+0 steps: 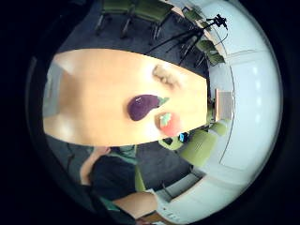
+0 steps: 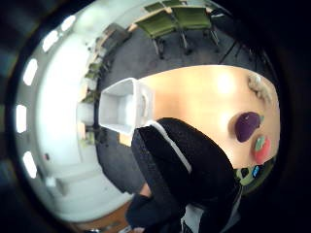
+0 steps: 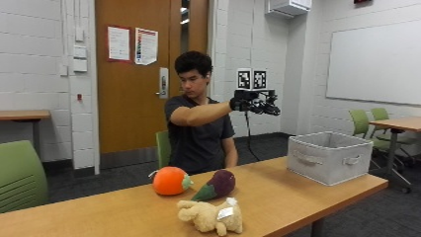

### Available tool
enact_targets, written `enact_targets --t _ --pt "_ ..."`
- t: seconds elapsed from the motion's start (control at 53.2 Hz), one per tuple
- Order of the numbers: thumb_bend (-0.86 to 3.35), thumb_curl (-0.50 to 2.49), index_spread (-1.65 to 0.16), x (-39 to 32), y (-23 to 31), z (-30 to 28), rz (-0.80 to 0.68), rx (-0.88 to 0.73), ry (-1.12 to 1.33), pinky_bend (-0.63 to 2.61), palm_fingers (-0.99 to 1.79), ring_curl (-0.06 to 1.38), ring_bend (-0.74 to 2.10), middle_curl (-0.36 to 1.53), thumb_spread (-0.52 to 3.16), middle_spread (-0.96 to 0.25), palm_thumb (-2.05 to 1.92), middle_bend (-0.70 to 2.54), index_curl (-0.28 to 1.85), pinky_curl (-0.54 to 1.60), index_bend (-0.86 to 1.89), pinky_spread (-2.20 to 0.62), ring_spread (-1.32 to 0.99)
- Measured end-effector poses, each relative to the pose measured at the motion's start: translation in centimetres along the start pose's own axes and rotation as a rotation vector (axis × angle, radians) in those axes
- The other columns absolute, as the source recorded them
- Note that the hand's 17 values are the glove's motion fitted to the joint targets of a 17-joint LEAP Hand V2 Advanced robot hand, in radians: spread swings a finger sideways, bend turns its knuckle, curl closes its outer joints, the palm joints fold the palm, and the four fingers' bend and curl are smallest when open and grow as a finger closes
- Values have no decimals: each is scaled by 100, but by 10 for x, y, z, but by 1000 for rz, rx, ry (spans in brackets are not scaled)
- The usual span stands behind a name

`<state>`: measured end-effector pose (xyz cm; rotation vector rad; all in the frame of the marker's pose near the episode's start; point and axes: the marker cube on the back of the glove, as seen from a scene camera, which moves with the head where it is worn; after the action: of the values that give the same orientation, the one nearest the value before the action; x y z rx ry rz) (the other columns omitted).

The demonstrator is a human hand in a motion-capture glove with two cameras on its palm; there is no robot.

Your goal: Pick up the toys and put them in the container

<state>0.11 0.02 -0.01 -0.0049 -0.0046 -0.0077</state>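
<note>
The person's gloved right hand (image 3: 244, 102) is raised at about shoulder height on an outstretched arm, well above the long light-wood desk (image 3: 276, 197). It holds nothing and touches nothing. Whether its fingers are straight or curled cannot be told from any view.

Three toys lie together on the desk, well below the hand:
- a round orange plush fruit with a green leaf (image 3: 170, 180);
- a purple plush eggplant with a green stem (image 3: 218, 184), just beside the orange fruit;
- a cream plush animal with a white tag (image 3: 209, 217), nearer the camera-side edge of the desk.

The pale grey fabric container with side handles (image 3: 328, 156) stands upright near one end of the desk, well apart from the toys and below the raised hand.
</note>
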Motion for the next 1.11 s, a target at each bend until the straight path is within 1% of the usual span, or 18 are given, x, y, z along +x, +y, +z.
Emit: enact_targets --t 0.075,0.15,0.244,0.357,0.526,0.714,0.827,0.94,1.109 --pt "-7 -1 -15 3 0 1 -1 -3 -4 47 17 2 15 7 63 -8 -11 20 9 14 22 -8 -18" --pt "-7 0 -19 7 1 3 5 -6 -5 49 15 4 17 10 84 -10 -11 21 13 17 21 -10 -23" --pt "-7 1 -22 12 0 6 12 -9 -4 51 13 5 18 14 100 -12 -11 21 17 20 21 -11 -27" --pt "-7 2 -24 18 1 8 5 -8 -17 52 11 7 18 18 110 -13 -11 22 21 23 20 -12 -30" --pt "-7 3 -26 51 4 19 20 8 -34 55 11 10 19 23 118 -14 -11 23 25 26 18 -13 -33" --pt "-7 4 -26 97 1 50 64 -3 -34 56 12 14 21 27 120 -16 -11 26 28 29 16 -13 -36" --pt "-7 5 -26 121 -4 75 93 -11 -14 56 12 16 22 30 118 -17 -11 27 29 30 17 -13 -37" --pt "-8 5 -27 147 -10 112 120 -61 -16 56 11 18 21 32 116 -18 -13 28 31 31 18 -13 -38" --pt "-9 6 -28 167 -12 162 124 -126 -5 53 10 19 19 34 111 -19 -14 28 34 31 19 -13 -39"
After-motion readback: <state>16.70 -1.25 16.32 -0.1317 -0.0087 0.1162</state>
